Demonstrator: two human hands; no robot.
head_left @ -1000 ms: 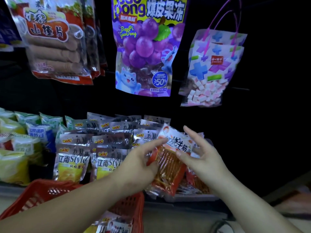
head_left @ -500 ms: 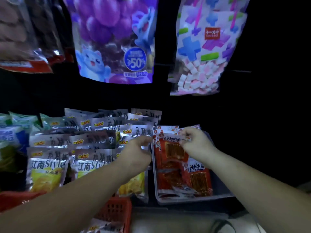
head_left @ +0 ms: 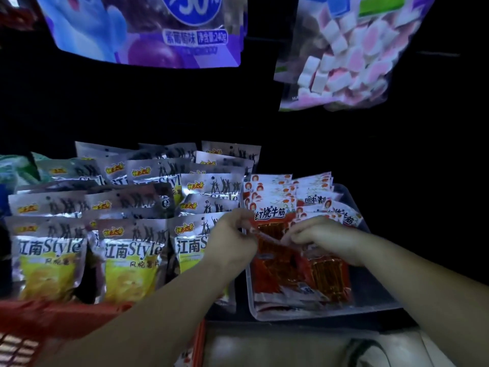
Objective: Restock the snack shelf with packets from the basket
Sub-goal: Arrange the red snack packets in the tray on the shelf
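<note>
Head view: the left hand and the right hand, both with fingers curled, pinch the side edges of a red plastic snack packet with a white header. They hold it upright at the front of a row of like packets in a clear plastic tray on the shelf. Silver-and-yellow crisp packets stand just to the left. A red mesh basket sits at the lower left.

red packet upright in clear tray
</note>
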